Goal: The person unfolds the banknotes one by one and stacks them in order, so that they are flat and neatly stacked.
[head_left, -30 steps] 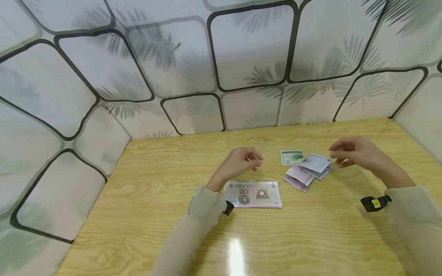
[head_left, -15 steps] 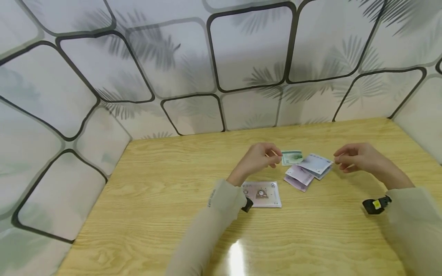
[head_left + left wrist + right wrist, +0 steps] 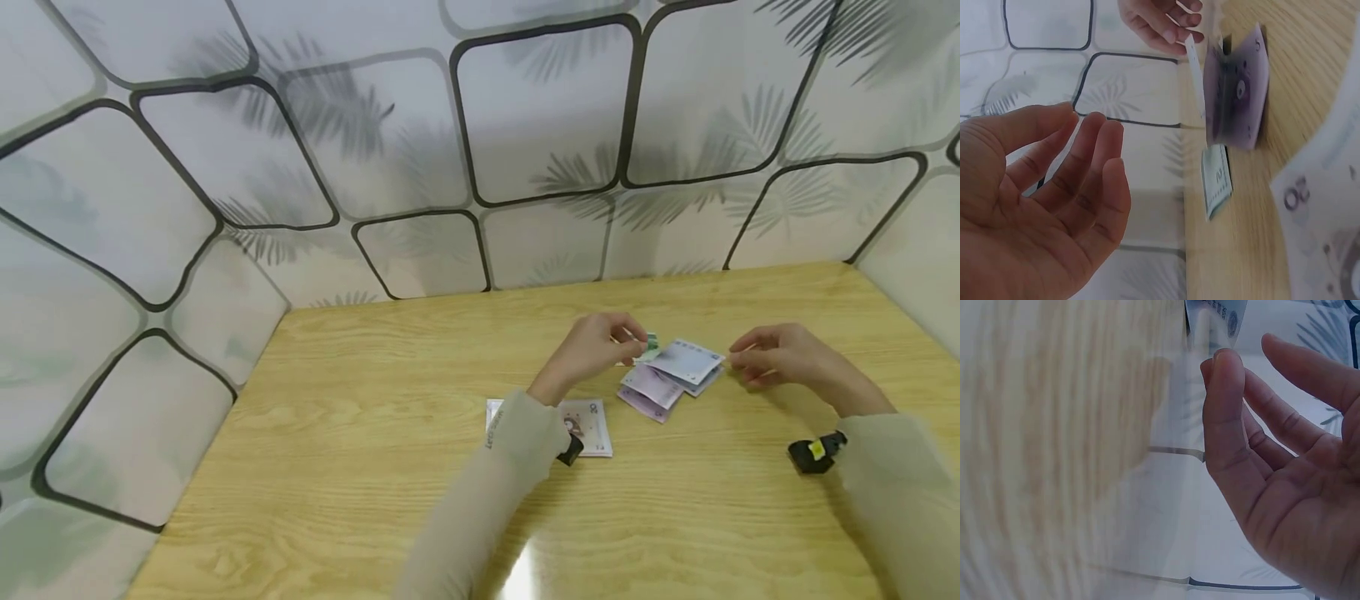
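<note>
My left hand [image 3: 596, 350] hovers at the small green folded banknote [image 3: 652, 341], covering much of it in the head view. In the left wrist view its fingers are loosely bent with nothing between them, and the green note lies beyond the fingertips. Right of it sit a folded purple banknote [image 3: 651, 387] and a folded blue-grey banknote [image 3: 686, 360], overlapping, their flaps partly raised. My right hand [image 3: 787, 358] is held beside the blue-grey note, fingertips close to its right corner. The right wrist view shows that thumb apart from the bent fingers, gripping nothing.
A flat stack of 20 banknotes [image 3: 596, 433] lies under my left forearm, which hides its middle. The wooden table [image 3: 337, 467] meets a patterned white curtain [image 3: 547, 242] at the back. Both wrists carry small black devices.
My left hand has moved right, from above the stack of 20 notes to the green banknote. The right hand has shifted slightly lower and right. The banknotes have stayed in place.
</note>
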Demonstrator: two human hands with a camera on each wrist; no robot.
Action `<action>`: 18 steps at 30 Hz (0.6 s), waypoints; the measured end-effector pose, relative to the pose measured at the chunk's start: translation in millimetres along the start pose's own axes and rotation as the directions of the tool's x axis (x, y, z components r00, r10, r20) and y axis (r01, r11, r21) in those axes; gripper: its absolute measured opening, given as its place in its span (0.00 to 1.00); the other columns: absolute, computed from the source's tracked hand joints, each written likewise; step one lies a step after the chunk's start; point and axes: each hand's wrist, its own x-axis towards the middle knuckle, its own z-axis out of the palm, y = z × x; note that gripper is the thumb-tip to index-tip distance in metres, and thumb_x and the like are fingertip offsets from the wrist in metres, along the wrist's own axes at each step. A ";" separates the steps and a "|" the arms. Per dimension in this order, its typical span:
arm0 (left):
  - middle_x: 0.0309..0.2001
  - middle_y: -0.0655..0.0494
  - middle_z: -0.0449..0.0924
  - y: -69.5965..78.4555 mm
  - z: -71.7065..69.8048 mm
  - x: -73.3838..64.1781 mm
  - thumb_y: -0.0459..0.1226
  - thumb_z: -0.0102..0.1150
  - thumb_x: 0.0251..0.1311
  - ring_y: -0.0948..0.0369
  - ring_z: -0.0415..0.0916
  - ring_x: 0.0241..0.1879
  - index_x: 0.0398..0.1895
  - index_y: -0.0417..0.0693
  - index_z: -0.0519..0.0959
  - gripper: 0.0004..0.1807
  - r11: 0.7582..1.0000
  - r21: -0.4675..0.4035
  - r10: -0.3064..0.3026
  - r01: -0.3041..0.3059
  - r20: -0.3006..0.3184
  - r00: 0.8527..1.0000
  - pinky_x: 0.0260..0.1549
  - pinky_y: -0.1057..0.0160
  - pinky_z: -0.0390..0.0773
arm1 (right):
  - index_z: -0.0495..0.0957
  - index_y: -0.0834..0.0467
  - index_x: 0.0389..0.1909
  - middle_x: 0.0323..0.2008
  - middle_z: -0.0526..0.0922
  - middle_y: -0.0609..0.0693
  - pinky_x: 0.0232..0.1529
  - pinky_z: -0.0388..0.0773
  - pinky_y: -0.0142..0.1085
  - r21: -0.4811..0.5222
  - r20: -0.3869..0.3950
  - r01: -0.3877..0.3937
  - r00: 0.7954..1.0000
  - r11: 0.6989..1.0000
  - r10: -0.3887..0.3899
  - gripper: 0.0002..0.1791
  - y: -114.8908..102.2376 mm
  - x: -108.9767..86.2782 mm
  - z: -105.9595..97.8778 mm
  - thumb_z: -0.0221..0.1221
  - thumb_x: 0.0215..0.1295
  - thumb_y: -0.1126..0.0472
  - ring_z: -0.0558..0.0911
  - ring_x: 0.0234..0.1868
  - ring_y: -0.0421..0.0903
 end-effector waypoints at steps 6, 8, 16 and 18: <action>0.35 0.48 0.86 9.8 13.1 11.1 0.32 0.62 0.69 0.52 0.85 0.34 0.44 0.40 0.84 0.05 1.000 0.027 0.015 -0.015 0.003 1.000 0.26 0.74 0.74 | 0.70 0.82 0.51 0.32 0.84 0.52 0.32 0.86 0.37 0.043 0.013 -0.042 0.999 0.998 0.042 0.16 0.9 1.9 0.3 0.55 0.73 0.70 0.83 0.28 0.42; 0.36 0.47 0.86 11.7 17.3 13.7 0.32 0.62 0.69 0.51 0.85 0.34 0.44 0.40 0.84 0.05 0.999 0.039 0.009 -0.010 0.007 1.000 0.27 0.75 0.74 | 0.70 0.82 0.51 0.32 0.84 0.52 0.33 0.86 0.38 0.059 0.018 -0.058 0.998 0.997 0.057 0.16 1.6 2.8 0.7 0.56 0.73 0.70 0.83 0.28 0.42; 0.34 0.54 0.86 13.4 27.7 24.5 0.34 0.64 0.68 0.60 0.83 0.32 0.43 0.44 0.85 0.05 0.993 0.114 -0.025 0.027 -0.023 0.999 0.28 0.75 0.74 | 0.70 0.80 0.53 0.33 0.84 0.50 0.34 0.86 0.37 0.041 0.024 -0.089 0.996 0.995 0.088 0.18 0.7 7.6 0.1 0.57 0.73 0.67 0.83 0.30 0.42; 0.35 0.57 0.85 14.4 29.7 27.6 0.35 0.65 0.67 0.65 0.80 0.33 0.42 0.45 0.85 0.05 0.989 0.144 -0.032 0.037 -0.039 0.999 0.31 0.75 0.73 | 0.70 0.80 0.53 0.33 0.84 0.50 0.33 0.86 0.37 0.029 0.021 -0.096 0.995 0.995 0.096 0.18 -0.9 8.1 -0.3 0.57 0.73 0.67 0.83 0.30 0.41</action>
